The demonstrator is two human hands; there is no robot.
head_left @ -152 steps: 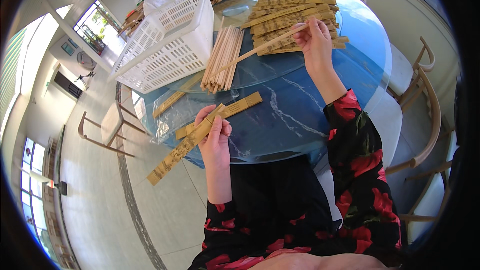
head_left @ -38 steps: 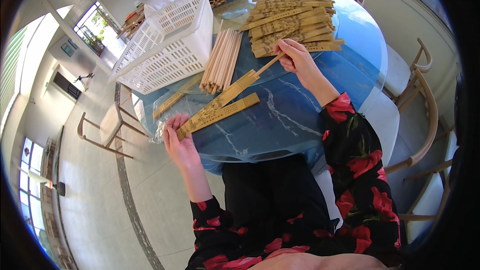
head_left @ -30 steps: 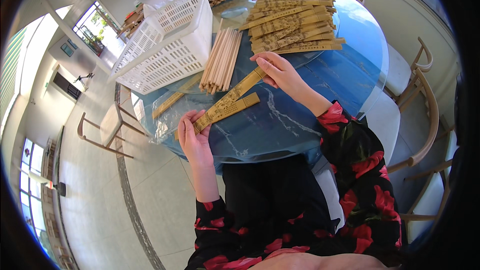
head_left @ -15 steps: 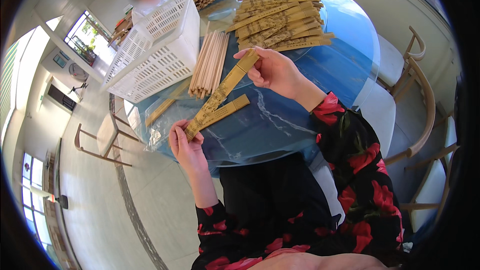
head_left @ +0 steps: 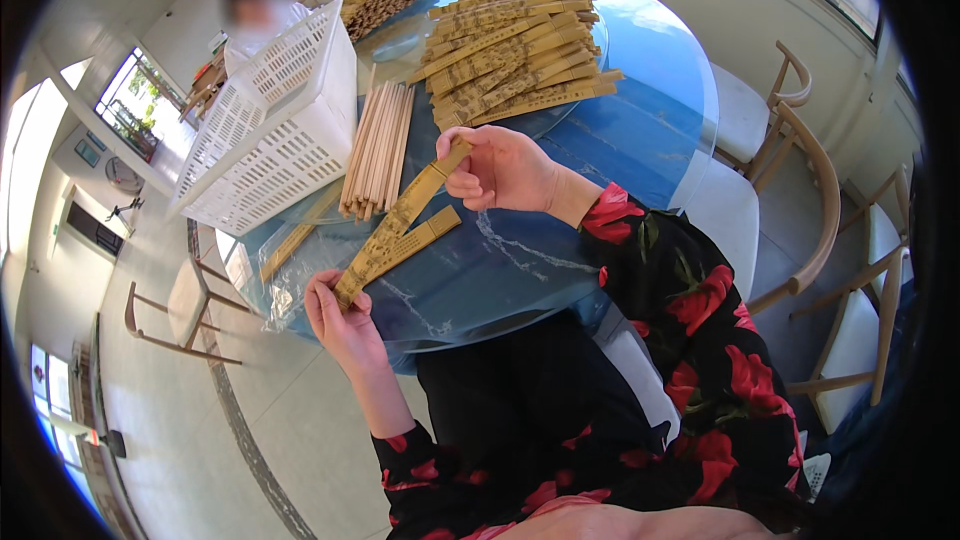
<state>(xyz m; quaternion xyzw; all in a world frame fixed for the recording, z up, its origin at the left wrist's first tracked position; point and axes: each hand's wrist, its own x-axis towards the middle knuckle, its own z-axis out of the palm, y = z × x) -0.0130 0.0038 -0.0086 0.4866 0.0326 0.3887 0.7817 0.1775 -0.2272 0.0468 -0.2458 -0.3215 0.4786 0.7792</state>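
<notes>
Between my hands a gold paper chopstick sleeve [head_left: 400, 220] with dark printing is stretched at a slant above the blue table. My left hand [head_left: 345, 328] pinches its lower end between thumb and fingers. At the upper end, my right hand [head_left: 508, 172] grips it by the folded band, thumb and fingertips closed. Another gold sleeve [head_left: 432, 230] lies just under it, its lower end hidden near my left hand. Beyond my hands rests a bundle of bare wooden chopsticks [head_left: 378, 152]. Farther off is a large heap of gold sleeves [head_left: 515, 55].
A white slatted plastic basket [head_left: 290, 155] stands left of the chopsticks. Behind it is a stack of brownish sticks [head_left: 385, 5]. Clear plastic wrap [head_left: 292, 302] hangs by the table's left edge. Wooden chairs [head_left: 825, 210] surround the round table [head_left: 660, 130]; a person [head_left: 255, 25] is in the background.
The whole view has shifted, so the table and my hands appear farther left and slightly lower. Both hands keep their hold on the sleeve, with little change between them.
</notes>
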